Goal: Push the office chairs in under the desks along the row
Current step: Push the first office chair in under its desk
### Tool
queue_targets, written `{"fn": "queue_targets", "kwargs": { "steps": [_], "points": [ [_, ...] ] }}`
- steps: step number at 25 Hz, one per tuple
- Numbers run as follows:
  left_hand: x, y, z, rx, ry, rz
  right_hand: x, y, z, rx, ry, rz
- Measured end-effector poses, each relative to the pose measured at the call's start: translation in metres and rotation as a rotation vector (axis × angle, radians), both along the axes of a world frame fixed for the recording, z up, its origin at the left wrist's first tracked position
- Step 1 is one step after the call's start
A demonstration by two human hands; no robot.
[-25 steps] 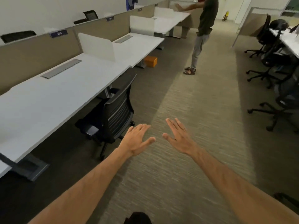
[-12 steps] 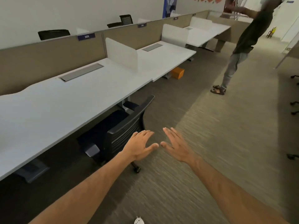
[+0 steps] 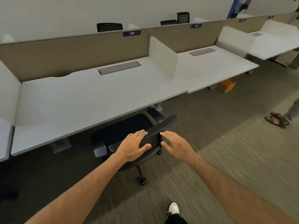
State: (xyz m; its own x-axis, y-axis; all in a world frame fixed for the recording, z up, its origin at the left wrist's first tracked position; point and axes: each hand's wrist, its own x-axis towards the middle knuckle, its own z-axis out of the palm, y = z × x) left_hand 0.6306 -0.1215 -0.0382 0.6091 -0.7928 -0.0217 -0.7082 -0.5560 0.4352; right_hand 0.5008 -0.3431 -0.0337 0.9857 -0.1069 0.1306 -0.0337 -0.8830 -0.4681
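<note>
The left hand (image 3: 135, 145) lies flat on the top edge of the black office chair (image 3: 129, 135) backrest, fingers spread and draped over the rim, thumb pressed against the back face. The right hand (image 3: 175, 145) is open, fingers loosely spread, just beside the backrest at its 3 o'clock side; whether the fingertips touch it cannot be told. Both bare forearms reach in from 6 o'clock.

The chair stands at the centre, its seat partly tucked under the front edge of the white counter (image 3: 80, 101), backrest angled toward 2 o'clock, one caster leg sticking out toward 6 o'clock over the carpet (image 3: 226, 159).

On the counter at 12 o'clock sits a grey cable tray lid (image 3: 119, 67), with a white divider screen (image 3: 162, 56) at 1 o'clock and a tan partition (image 3: 72, 52) behind carrying a blue label (image 3: 131, 33). An orange box (image 3: 225, 85) rests on the floor at 2 o'clock. A second person's sandalled feet (image 3: 277, 120) stand at 3 o'clock. The wearer's white shoe (image 3: 173, 208) shows at 6 o'clock.
</note>
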Motion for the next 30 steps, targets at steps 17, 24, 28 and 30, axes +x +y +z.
{"fn": "queue_targets", "kwargs": {
  "steps": [17, 24, 28, 30],
  "points": [
    [0.017, -0.015, -0.061, 0.318, 0.071, 0.397, 0.123, -0.111, -0.049, -0.305, 0.246, 0.502],
    [0.041, -0.007, -0.068, 0.361, 0.101, 0.305, 0.151, -0.118, -0.073, -0.444, 0.266, 0.533],
    [0.057, -0.002, -0.074, 0.364, 0.089, 0.309, 0.170, -0.121, -0.081, -0.435, 0.249, 0.538],
    [0.061, -0.003, -0.078, 0.345, 0.078, 0.328, 0.178, -0.121, -0.081, -0.401, 0.244, 0.512]
  ]
}}
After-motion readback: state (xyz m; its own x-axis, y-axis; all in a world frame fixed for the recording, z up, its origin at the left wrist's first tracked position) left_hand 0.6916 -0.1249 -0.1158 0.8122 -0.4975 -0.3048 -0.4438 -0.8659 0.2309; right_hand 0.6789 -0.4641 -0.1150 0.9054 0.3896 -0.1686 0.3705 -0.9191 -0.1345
